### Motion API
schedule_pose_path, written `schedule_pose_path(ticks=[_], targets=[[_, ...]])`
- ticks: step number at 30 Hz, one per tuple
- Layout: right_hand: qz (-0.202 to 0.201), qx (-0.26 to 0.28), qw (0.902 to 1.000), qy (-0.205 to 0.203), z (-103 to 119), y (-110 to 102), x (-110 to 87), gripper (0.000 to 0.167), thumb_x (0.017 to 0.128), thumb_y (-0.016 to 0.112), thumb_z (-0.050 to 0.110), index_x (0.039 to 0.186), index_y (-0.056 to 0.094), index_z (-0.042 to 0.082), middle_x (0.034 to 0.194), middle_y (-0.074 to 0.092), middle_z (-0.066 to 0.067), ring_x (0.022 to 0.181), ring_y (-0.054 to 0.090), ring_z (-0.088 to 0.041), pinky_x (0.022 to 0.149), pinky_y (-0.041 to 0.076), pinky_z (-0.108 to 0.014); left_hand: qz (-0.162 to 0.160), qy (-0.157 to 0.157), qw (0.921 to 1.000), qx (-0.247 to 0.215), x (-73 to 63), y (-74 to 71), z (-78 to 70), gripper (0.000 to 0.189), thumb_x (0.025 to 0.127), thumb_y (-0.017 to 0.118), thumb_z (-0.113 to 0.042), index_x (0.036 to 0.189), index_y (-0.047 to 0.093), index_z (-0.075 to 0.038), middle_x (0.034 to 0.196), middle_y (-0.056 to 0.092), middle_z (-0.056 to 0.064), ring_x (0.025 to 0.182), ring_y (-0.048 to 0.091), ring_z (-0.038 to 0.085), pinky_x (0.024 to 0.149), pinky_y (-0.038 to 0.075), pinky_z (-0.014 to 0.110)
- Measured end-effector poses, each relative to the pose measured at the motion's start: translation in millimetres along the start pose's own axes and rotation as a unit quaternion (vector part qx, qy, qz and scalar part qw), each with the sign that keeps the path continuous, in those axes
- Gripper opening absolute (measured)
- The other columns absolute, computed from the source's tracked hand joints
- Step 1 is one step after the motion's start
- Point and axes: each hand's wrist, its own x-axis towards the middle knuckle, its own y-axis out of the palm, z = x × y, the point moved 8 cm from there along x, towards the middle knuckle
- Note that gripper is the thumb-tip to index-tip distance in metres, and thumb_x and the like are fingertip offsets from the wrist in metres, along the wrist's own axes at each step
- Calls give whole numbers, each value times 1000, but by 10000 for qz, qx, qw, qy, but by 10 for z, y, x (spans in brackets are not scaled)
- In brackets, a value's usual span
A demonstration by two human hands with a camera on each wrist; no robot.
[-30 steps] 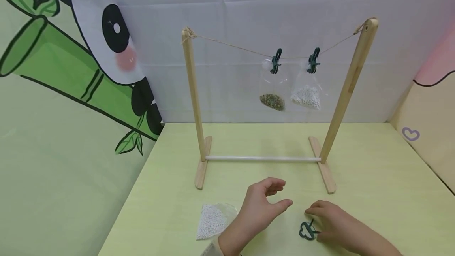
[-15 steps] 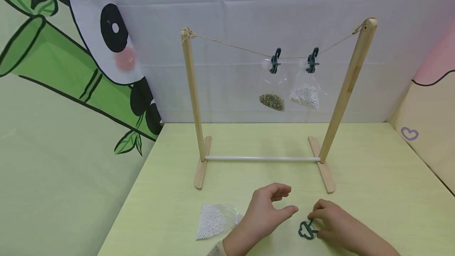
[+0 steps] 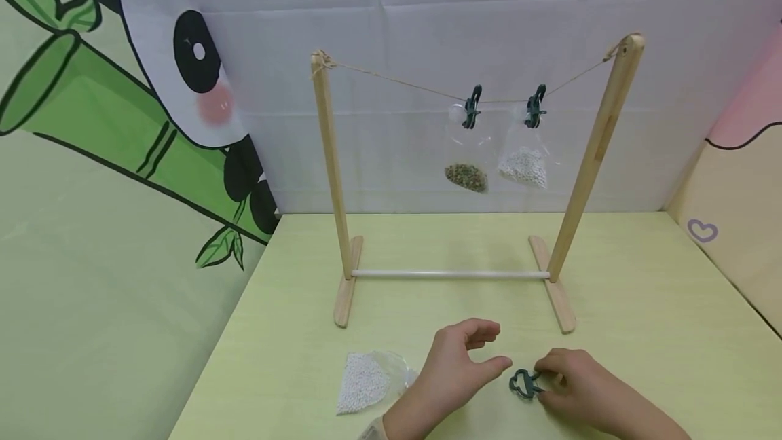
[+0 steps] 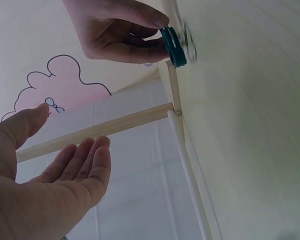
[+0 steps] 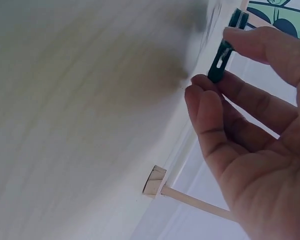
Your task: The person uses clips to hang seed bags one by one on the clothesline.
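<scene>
In the head view, my right hand pinches the handle ends of a dark green plastic clip between thumb and fingers, at the front of the table. The right wrist view shows the clip edge-on between thumb and fingertips. My left hand is raised to the left of the clip, thumb and fingers spread apart, holding nothing. Left of that wrist, a clear bag of small white beads lies flat on the table, its right end partly behind the forearm.
Behind the hands stands a wooden rack with a left post, a right post and a white crossbar. From its sagging string, two green clips hold a bag of greenish-brown bits and a bag of white beads.
The right hand has taken the clip by its handles and shifted it slightly up and left. My left hand has moved a little to the right, its fingers still spread.
</scene>
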Motion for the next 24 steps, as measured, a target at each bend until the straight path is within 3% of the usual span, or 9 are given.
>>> schedule_pose_path(ticks=[7, 14, 24], targets=[[-530, 72, 9976, -440, 78, -93, -20, 26, 79, 86, 8, 102, 75, 8, 95, 66, 11, 81, 61, -7, 63, 56, -28, -48, -97, 9999, 95, -5, -31, 31, 34, 86, 84, -17, 116, 73, -8, 109, 70, -9, 105, 65, 9, 93, 52, 29], [-1303, -241, 9882, -769, 165, -192, -45, 31, 76, 85, 0, 105, 74, 7, 98, 65, 9, 82, 63, -9, 64, 57, -27, -143, -33, 9998, 155, -16, -77, 64, 35, 85, 85, -16, 117, 73, -7, 110, 71, -7, 105, 66, 10, 93, 52, 28], [-1637, -458, 9798, -1057, 282, -281, -41, 36, 74, 88, 1, 104, 73, 14, 97, 63, 13, 77, 57, -7, 62, 52, -27, -113, -8, 9998, 170, -14, -109, 91, 37, 85, 85, -17, 118, 72, -6, 111, 71, -7, 105, 66, 10, 94, 51, 27]])
